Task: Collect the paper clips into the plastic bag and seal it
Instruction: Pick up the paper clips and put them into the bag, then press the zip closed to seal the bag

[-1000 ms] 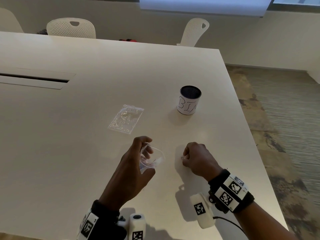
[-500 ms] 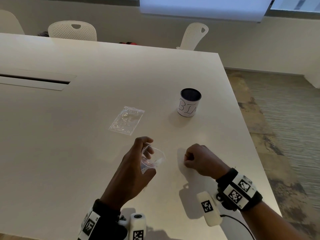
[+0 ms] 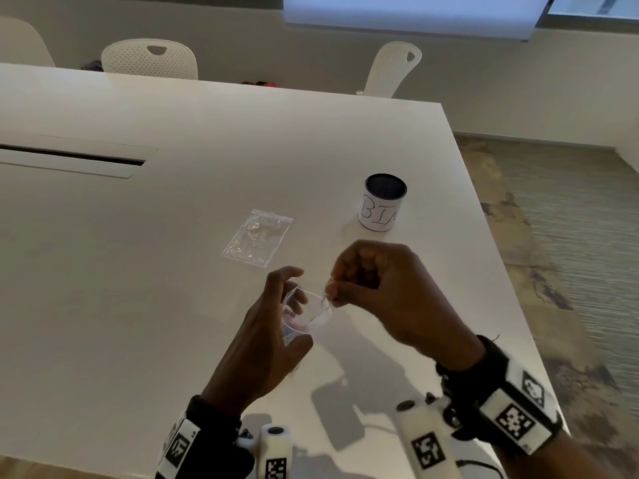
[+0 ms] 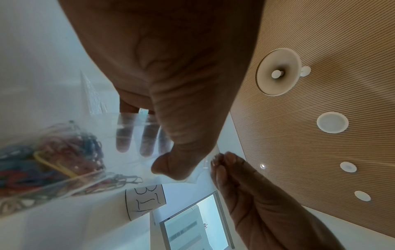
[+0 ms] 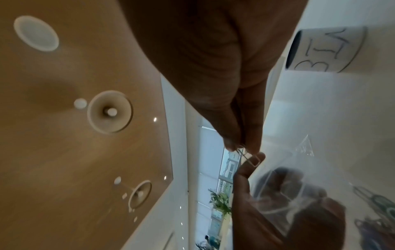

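My left hand (image 3: 273, 326) grips a clear plastic bag (image 3: 306, 314) with its mouth held open above the table. In the left wrist view the bag (image 4: 70, 152) holds several coloured paper clips (image 4: 42, 162), and my left fingers (image 4: 147, 142) show through the film. My right hand (image 3: 377, 292) pinches a silver paper clip (image 5: 249, 158) between thumb and forefinger, right at the bag's open rim (image 5: 282, 197). A second clear bag (image 3: 257, 242) with pale clips lies flat on the table beyond my hands.
A white cylinder marked BIN (image 3: 382, 202) stands right of the flat bag. The white table (image 3: 138, 271) ends at its right edge (image 3: 498, 257) close to my right arm. Chairs (image 3: 150, 58) stand at the far side, and a cable slot (image 3: 69, 159) lies left.
My right hand lifted off the table with a clip and moved left and up to the mouth of the bag. My left hand kept the bag in place.
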